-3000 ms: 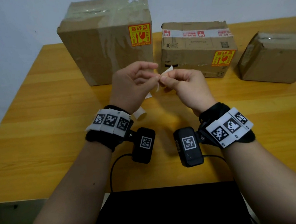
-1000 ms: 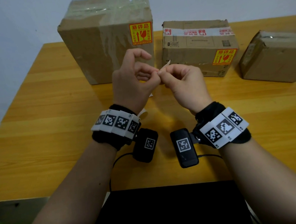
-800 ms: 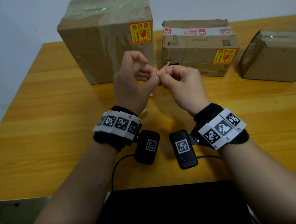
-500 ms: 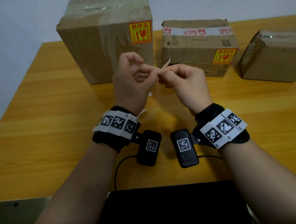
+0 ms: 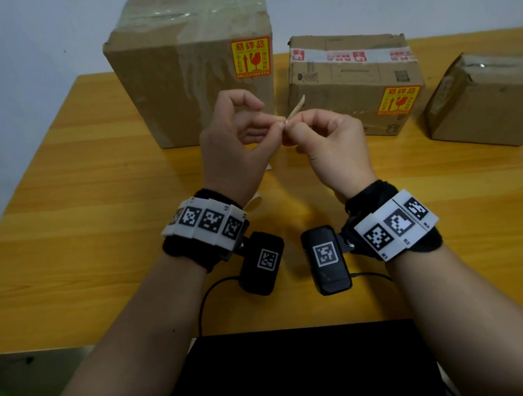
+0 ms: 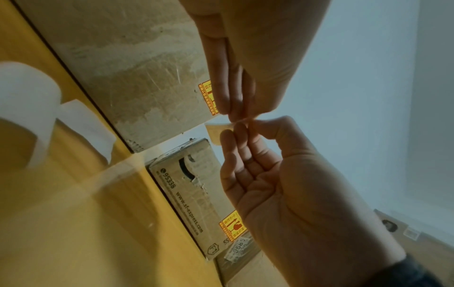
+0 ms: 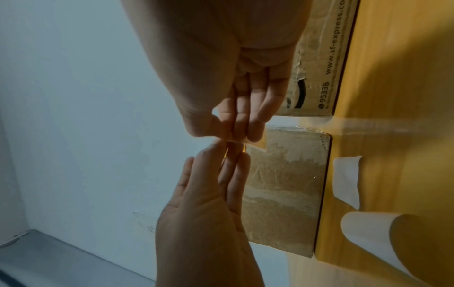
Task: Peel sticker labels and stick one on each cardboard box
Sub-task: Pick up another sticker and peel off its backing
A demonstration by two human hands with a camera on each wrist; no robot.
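Observation:
Both hands are raised over the middle of the wooden table [image 5: 78, 217]. My left hand [image 5: 279, 124] and my right hand [image 5: 292, 126] meet fingertip to fingertip and pinch a small pale sticker label [image 5: 297, 107], which sticks up edge-on; its flat side shows in the left wrist view [image 6: 217, 131]. Behind them stand a tall cardboard box [image 5: 183, 77] bearing a yellow-red sticker [image 5: 251, 57], a lower taped box [image 5: 346, 92] bearing the same kind of sticker [image 5: 399, 99], and a third box [image 5: 486, 103] at the right with no sticker showing.
A white roll [image 6: 24, 108] lies on the table under my left wrist, with a loose white strip [image 6: 86, 124] beside the tall box. A black object [image 5: 304, 370] covers the table's front edge. A wall rises right behind the boxes.
Both hands have stayed together, pinching and working the label. Three seconds ago the label showed as a wider white flap; now it points up edge-on.

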